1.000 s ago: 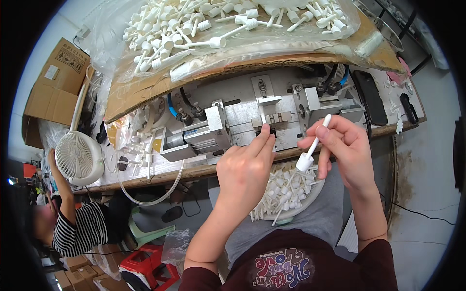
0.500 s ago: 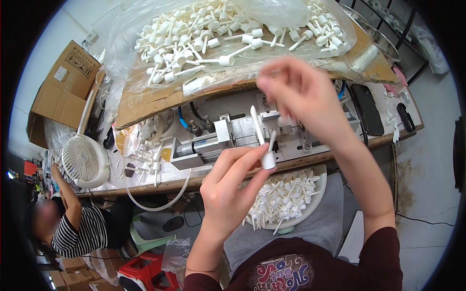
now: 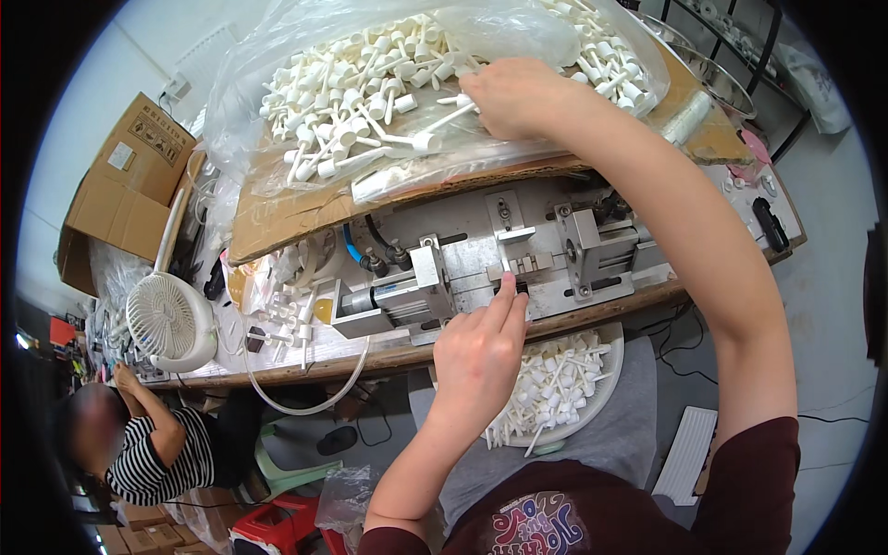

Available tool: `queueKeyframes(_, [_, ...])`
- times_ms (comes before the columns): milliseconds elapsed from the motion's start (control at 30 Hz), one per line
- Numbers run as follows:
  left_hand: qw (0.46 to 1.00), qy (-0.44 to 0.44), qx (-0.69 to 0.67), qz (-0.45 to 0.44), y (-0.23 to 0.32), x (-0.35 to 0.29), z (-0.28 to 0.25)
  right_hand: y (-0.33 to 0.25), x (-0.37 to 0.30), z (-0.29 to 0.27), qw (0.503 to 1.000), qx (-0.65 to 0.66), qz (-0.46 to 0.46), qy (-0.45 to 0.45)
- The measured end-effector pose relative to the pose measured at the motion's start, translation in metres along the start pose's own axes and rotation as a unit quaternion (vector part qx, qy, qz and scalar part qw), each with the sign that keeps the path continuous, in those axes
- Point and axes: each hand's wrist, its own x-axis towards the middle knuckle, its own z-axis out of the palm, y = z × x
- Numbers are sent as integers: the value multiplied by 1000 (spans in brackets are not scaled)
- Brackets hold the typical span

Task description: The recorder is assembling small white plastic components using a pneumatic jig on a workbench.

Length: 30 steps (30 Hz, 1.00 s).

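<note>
My left hand [image 3: 481, 356] is over the metal clamping fixture [image 3: 518, 264] at the bench's front edge. Its index and middle fingers are stretched out, and the index fingertip touches a small white piece [image 3: 507, 266] in the fixture's middle. No scoop shows in this hand; its thumb is hidden. My right hand [image 3: 518, 97] reaches far across to the heap of white plastic scoops [image 3: 356, 92] on the raised cardboard. Its fingers are closed at one white scoop [image 3: 455, 117], whose handle sticks out to the left; the fingertips are partly hidden.
A round basket [image 3: 606, 393] of white scoops rests on my lap below the bench. Clear plastic film [image 3: 518, 28] lies around the heap. A white fan [image 3: 171, 319], a hose [image 3: 324, 402] and a cardboard box [image 3: 129, 185] are at left, where another person [image 3: 157, 444] sits.
My right hand has moved up and away to the scoop heap. My left hand has gone from holding white scoops upright to touching the fixture with its fingertips.
</note>
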Motion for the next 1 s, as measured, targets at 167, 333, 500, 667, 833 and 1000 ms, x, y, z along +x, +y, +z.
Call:
queueKeyframes(167, [1000, -12, -4, -1, -2, -2, -2, 6, -16, -5, 997, 38, -9, 74])
queueKeyframes(333, [1000, -6, -10, -8, -4, 0, -2, 22, -37, -9, 962, 162, 52, 211])
queueKeyframes(500, [971, 122, -192, -67, 2, 12, -15, -5, -91, -19, 838, 534, 87, 74])
queueKeyframes(667, [956, 206, -205, -33, 5, 16, -21, -71, -165, 23, 595, 801, 68, -9])
queueKeyframes(833, [956, 110, -264, -58, 5, -4, -16, -94, -197, 56, 592, 794, 136, 1])
queueKeyframes(1000, [971, 88, -211, -69, 6, -15, -13, -77, -214, 64, 525, 828, 193, -13])
